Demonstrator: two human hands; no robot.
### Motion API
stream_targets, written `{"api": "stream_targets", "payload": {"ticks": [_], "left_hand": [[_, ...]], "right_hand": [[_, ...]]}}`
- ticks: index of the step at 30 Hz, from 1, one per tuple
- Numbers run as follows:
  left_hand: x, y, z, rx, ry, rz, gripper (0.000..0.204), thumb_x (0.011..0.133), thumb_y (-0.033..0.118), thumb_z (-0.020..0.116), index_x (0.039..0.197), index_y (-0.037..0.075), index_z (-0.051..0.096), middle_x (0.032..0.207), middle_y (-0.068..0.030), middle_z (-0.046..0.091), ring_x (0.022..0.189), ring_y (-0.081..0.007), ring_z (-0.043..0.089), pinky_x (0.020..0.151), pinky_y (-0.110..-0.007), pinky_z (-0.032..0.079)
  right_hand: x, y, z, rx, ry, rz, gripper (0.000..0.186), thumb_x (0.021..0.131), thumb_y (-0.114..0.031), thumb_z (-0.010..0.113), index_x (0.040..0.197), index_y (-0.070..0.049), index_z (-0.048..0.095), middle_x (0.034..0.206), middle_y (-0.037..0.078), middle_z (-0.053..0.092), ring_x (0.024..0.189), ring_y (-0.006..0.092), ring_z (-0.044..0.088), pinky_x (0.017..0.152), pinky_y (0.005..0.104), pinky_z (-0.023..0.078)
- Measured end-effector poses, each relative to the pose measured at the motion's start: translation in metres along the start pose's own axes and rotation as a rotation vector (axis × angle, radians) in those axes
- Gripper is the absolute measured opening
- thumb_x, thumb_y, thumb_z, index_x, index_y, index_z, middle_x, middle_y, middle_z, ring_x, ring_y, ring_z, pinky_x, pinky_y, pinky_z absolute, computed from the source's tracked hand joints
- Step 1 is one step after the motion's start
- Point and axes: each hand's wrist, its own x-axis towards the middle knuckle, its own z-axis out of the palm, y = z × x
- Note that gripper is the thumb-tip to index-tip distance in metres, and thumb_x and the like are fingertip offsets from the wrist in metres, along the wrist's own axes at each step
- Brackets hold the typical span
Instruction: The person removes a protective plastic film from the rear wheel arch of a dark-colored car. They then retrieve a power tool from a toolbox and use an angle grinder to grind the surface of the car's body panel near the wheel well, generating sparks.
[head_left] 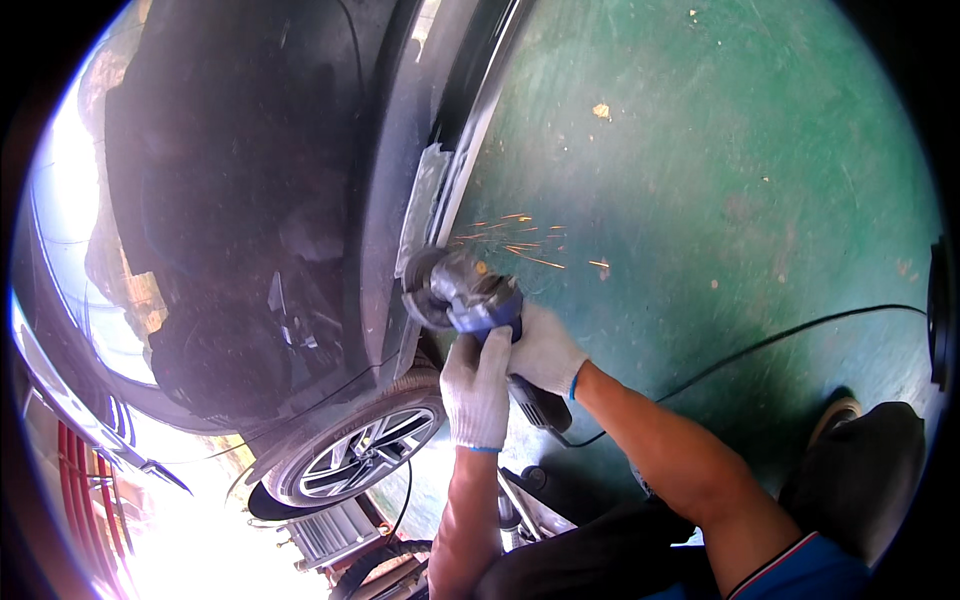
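Both my hands, in white knit gloves, hold a blue and black angle grinder (488, 314). My left hand (474, 392) is closed on its near side, thumb pointing up along the body. Around the far right side wraps my right hand (546, 350), its fingers partly hidden by the tool. The grinder's disc and guard (430, 287) press close to the lower edge of a dark car's side. There, a stripped, silvery bare-metal strip (424, 205) runs along the sill. Orange sparks (525, 240) fly off to the right over the floor.
The dark car body (250, 180) fills the left. Its wheel (365, 455) stands beside my left forearm. A black power cord (745, 350) runs from the grinder across the green floor (720, 180) to the right. A grey case (335, 535) lies below the wheel.
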Motion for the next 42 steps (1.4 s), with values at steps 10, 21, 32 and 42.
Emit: {"api": "stream_targets", "payload": {"ticks": [10, 21, 32, 42], "left_hand": [[-0.001, -0.008, -0.002, -0.06, 0.018, -0.029, 0.038, 0.099, 0.029, 0.065, 0.115, -0.007, 0.065, 0.098, -0.0042, 0.064, 0.086, -0.0085, 0.053, 0.076, -0.025, 0.045], [-0.003, -0.004, -0.005, -0.026, -0.014, 0.002, 0.044, 0.099, 0.031, 0.064, 0.122, -0.006, 0.063, 0.105, -0.0058, 0.066, 0.093, -0.0107, 0.057, 0.083, -0.027, 0.047], [-0.009, -0.009, -0.004, -0.099, 0.06, 0.042, 0.043, 0.1, 0.028, 0.063, 0.124, -0.007, 0.063, 0.11, -0.0084, 0.067, 0.099, -0.0127, 0.058, 0.09, -0.028, 0.047], [-0.004, -0.01, -0.003, -0.113, 0.021, 0.001, 0.044, 0.099, 0.028, 0.065, 0.125, -0.008, 0.062, 0.11, -0.0083, 0.067, 0.097, -0.0124, 0.059, 0.088, -0.029, 0.048]], "right_hand": [[-0.005, -0.009, 0.002, -0.035, -0.01, 0.054, 0.052, 0.07, -0.022, 0.08, 0.114, 0.001, 0.063, 0.097, 0.018, 0.073, 0.091, 0.0297, 0.072, 0.081, 0.0396, 0.056], [0.0, 0.007, 0.01, 0.014, 0.067, -0.001, 0.047, 0.068, -0.024, 0.081, 0.106, 0.0, 0.067, 0.096, 0.02, 0.074, 0.091, 0.0345, 0.072, 0.081, 0.0399, 0.056], [0.0, 0.0, 0.007, -0.115, 0.038, -0.022, 0.053, 0.071, -0.031, 0.079, 0.112, -0.001, 0.065, 0.097, 0.024, 0.072, 0.091, 0.0394, 0.071, 0.081, 0.0426, 0.055], [-0.002, 0.004, 0.008, 0.045, 0.064, -0.032, 0.052, 0.071, -0.024, 0.08, 0.114, 0.0, 0.063, 0.097, 0.02, 0.073, 0.089, 0.0339, 0.072, 0.081, 0.0412, 0.056]]}}
